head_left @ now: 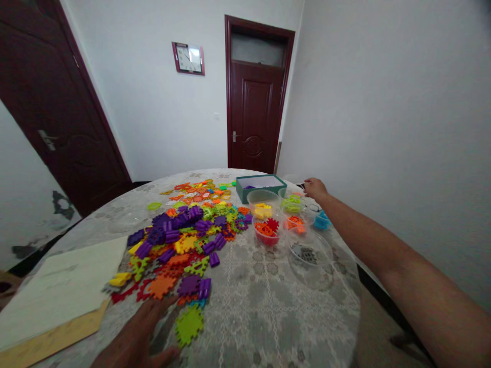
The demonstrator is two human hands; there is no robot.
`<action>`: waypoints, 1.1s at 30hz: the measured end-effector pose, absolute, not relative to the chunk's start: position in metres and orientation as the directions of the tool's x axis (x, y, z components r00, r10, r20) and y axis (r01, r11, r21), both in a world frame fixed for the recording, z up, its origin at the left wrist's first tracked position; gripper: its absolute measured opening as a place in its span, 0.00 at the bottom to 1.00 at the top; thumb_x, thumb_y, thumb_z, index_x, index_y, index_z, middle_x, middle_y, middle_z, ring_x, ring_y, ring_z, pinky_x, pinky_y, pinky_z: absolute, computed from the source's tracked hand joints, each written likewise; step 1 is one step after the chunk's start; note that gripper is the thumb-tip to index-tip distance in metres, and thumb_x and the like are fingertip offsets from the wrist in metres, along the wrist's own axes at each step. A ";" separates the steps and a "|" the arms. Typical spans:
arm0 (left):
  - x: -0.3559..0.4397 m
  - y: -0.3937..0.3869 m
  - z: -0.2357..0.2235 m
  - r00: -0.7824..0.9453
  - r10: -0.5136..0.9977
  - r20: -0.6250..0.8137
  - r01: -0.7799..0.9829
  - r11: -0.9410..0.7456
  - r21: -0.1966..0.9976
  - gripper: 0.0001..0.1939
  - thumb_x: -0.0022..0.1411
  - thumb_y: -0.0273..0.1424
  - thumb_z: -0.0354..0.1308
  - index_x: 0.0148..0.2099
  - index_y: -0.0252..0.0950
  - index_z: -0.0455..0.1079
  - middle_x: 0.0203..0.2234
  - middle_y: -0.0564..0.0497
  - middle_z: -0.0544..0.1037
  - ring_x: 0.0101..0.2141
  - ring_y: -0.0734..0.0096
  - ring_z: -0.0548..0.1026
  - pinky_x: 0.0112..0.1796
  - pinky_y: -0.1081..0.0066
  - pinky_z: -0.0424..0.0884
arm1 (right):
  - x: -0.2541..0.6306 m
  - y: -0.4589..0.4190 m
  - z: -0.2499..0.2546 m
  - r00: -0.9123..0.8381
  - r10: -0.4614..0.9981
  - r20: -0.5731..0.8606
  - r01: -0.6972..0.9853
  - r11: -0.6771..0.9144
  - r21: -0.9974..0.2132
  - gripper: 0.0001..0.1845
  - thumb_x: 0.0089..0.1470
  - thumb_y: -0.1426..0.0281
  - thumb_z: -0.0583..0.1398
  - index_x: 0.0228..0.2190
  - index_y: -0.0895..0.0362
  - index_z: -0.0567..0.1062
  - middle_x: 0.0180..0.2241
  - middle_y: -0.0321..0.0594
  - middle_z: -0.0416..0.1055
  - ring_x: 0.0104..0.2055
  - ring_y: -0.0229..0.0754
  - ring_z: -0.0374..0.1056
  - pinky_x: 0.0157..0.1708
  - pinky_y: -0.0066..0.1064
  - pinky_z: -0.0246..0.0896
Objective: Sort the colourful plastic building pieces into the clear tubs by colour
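My left hand (pixel 141 332) rests at the near edge of a heap of plastic interlocking pieces, thumb and fingers spread. Its fingertips are by an orange toothed piece (pixel 163 286), and a lime green toothed piece (pixel 189 325) lies just right of it. Purple ribbed pieces (pixel 166 232) top the heap. My right arm stretches to the far right side of the table, with the right hand (pixel 316 189) beyond the clear tubs. Its fingers are curled at a small dark-and-white thing (pixel 301 185) too small to make out.
Clear round tubs hold yellow (pixel 263 209), red-orange (pixel 267 232), lime (pixel 292 203), orange (pixel 294 224), blue (pixel 321 220) and grey pieces (pixel 303 254). Behind them stands a green box (pixel 261 188). White paper (pixel 57 291) lies at the left over a tan board (pixel 57 337).
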State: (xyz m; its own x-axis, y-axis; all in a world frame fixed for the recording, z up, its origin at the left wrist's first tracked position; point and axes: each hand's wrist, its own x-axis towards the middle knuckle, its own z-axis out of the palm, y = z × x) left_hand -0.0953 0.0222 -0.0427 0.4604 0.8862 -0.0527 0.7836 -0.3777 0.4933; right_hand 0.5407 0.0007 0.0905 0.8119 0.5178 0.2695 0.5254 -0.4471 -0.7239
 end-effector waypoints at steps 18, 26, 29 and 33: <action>-0.073 -0.018 0.002 0.533 0.839 -0.107 0.795 -0.453 0.403 0.39 0.55 0.40 0.71 0.68 0.46 0.65 0.68 0.42 0.67 0.65 0.50 0.67 0.63 0.56 0.66 | 0.240 -0.075 0.035 -0.178 0.924 0.338 0.695 0.362 -0.622 0.11 0.66 0.68 0.59 0.46 0.53 0.79 0.39 0.42 0.78 0.36 0.43 0.74 0.38 0.36 0.69; -0.067 -0.023 0.003 0.554 0.829 -0.078 0.793 -0.496 0.354 0.29 0.58 0.38 0.68 0.60 0.42 0.68 0.58 0.43 0.73 0.59 0.50 0.71 0.56 0.56 0.71 | 0.163 -0.077 -0.013 -0.441 0.843 0.308 0.678 0.538 -0.500 0.19 0.65 0.75 0.57 0.56 0.54 0.72 0.52 0.48 0.72 0.51 0.47 0.71 0.49 0.39 0.70; -0.062 -0.024 0.000 0.554 0.830 -0.074 0.790 -0.495 0.360 0.23 0.60 0.37 0.65 0.56 0.40 0.69 0.56 0.42 0.75 0.59 0.50 0.71 0.56 0.56 0.71 | 0.155 -0.080 -0.026 -0.461 0.844 0.274 0.705 0.536 -0.465 0.14 0.65 0.75 0.57 0.50 0.55 0.75 0.48 0.47 0.73 0.49 0.47 0.71 0.48 0.39 0.70; -0.059 -0.025 -0.008 0.560 0.828 -0.029 0.749 -0.491 0.445 0.26 0.60 0.33 0.63 0.60 0.41 0.67 0.59 0.42 0.74 0.60 0.51 0.71 0.60 0.56 0.68 | 0.154 -0.077 -0.036 -0.475 0.829 0.294 0.696 0.559 -0.451 0.09 0.66 0.75 0.56 0.43 0.55 0.76 0.44 0.45 0.74 0.47 0.47 0.70 0.48 0.38 0.69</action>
State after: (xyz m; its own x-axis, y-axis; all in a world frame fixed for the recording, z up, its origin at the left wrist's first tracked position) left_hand -0.0592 -0.0247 -0.0083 0.5599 0.8280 -0.0292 0.7491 -0.4909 0.4448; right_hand 0.1538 -0.0774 -0.0363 -0.4749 0.8294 0.2941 0.6962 0.5585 -0.4509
